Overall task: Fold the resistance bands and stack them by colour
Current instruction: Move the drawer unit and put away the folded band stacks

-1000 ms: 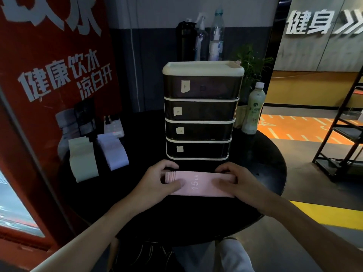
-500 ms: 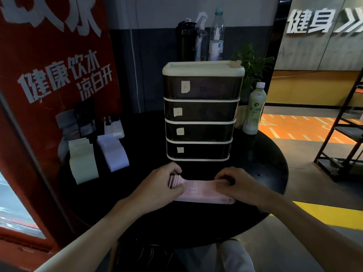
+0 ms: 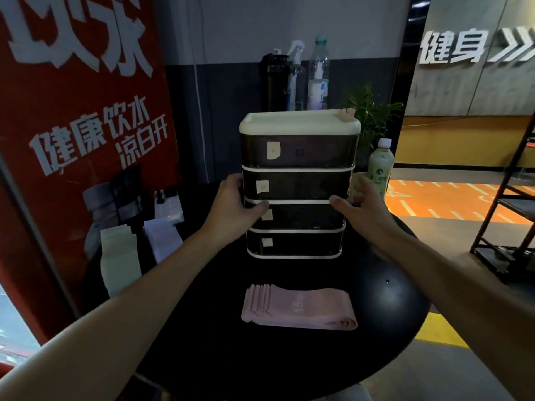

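Black round worktop carries a drawer unit at 12 o'clock, four dark drawers closed, contents hidden. Clasping its sides are the left hand and right hand, thumbs on the front. Folded pink bands lie at 6 o'clock, untouched.

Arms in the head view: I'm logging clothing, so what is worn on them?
Nothing visible: left forearm and right forearm are bare to the frame edge, no sleeves, watch or wristbands. The left grip and right grip are ungloved; fingers behind the drawer unit are hidden.
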The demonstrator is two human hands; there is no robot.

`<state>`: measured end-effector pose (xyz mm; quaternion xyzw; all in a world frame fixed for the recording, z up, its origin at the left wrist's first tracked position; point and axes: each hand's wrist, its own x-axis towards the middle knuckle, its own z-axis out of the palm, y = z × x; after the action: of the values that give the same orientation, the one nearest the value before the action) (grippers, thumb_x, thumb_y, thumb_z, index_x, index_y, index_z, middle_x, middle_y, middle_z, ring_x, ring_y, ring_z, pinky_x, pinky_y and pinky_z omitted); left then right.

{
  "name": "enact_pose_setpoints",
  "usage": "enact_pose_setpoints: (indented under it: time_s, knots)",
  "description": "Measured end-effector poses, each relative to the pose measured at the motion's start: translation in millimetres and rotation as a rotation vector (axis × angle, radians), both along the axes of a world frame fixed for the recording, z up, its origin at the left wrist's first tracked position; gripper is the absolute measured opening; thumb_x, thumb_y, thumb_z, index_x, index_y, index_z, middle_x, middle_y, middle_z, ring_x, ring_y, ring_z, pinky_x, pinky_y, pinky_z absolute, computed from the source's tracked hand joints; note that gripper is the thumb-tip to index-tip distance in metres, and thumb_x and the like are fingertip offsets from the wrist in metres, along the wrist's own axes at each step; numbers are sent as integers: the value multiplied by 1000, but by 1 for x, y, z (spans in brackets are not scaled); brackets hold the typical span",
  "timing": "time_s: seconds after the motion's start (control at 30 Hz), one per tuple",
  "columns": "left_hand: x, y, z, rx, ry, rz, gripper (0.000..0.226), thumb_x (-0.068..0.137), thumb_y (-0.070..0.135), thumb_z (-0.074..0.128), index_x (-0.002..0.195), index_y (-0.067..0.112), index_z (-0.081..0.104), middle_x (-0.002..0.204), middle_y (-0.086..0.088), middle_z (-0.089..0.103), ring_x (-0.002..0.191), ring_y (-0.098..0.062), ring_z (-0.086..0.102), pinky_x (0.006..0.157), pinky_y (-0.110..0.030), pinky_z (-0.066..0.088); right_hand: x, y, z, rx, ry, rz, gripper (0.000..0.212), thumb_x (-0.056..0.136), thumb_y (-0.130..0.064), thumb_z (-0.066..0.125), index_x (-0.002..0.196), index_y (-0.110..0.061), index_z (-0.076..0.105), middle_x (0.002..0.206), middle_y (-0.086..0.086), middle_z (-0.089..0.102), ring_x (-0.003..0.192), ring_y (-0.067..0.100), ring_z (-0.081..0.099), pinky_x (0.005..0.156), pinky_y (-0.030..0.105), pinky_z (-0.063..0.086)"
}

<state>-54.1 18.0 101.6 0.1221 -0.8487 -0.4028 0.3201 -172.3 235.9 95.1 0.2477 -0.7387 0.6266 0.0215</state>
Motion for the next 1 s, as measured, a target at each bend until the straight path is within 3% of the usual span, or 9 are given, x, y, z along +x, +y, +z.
enact_pose_setpoints:
  time_s: [0.1,0.17,0.27,0.33,0.43,0.6,0.7,0.8,1.0]
  knots:
    - [-15,-3,8,146,4,-77,61,85,18,75,137,22,43,119,10,57,106,-6,56,92,-23,48,-3,-5,4,-31,-6,45,45,90,-19,68,129,-24,48,108,-16,60,95,-3,58,79,20,52]
    - [-19,-3,9,222,12,-113,55,86,13,71,135,24,48,115,10,64,104,-5,62,93,-27,52,-5,-5,3,-36,1,68,46,89,-18,68,131,-27,51,114,-13,64,102,3,62,89,30,54]
    - [-13,2,8,232,23,-157,51,90,10,66,135,28,51,112,15,68,102,0,64,83,-18,53,-2,-3,0,-28,8,109,50,89,-17,68,133,-30,49,115,-15,64,100,-2,63,81,19,53]
    - [-7,7,7,235,37,-178,49,92,7,63,133,29,50,107,18,67,90,9,65,71,-8,50,1,-1,-2,-18,14,111,53,89,-19,68,136,-31,47,116,-16,64,99,-5,62,76,14,49]
    - [-1,12,6,255,51,-185,48,93,4,61,132,29,50,101,17,69,77,8,67,63,-6,48,5,-1,-1,-38,4,104,57,88,-19,69,139,-31,45,120,-14,62,104,-1,61,78,16,48]
    - [8,14,8,292,44,-200,49,92,3,61,130,33,51,95,21,68,76,10,66,63,-6,48,12,5,1,-75,-21,110,60,87,-14,69,138,-31,43,126,-12,57,112,2,56,90,28,49]
    - [11,15,10,302,32,-217,48,91,3,62,126,34,53,101,19,68,80,13,65,67,-8,50,18,7,3,-104,-45,134,63,87,-8,68,139,-27,40,122,-13,56,110,0,55,85,24,49]
    - [14,13,11,291,25,-214,45,89,3,65,110,42,57,104,16,69,90,11,64,82,-20,51,23,9,7,-130,-77,151,63,88,-4,66,140,-23,38,114,-18,53,99,-6,52,72,16,45]
    - [19,15,8,273,25,-203,46,88,4,66,108,45,56,113,10,68,100,5,63,92,-25,51,28,14,9,-146,-84,140,65,88,-1,65,142,-20,34,113,-17,51,99,-5,50,73,15,44]
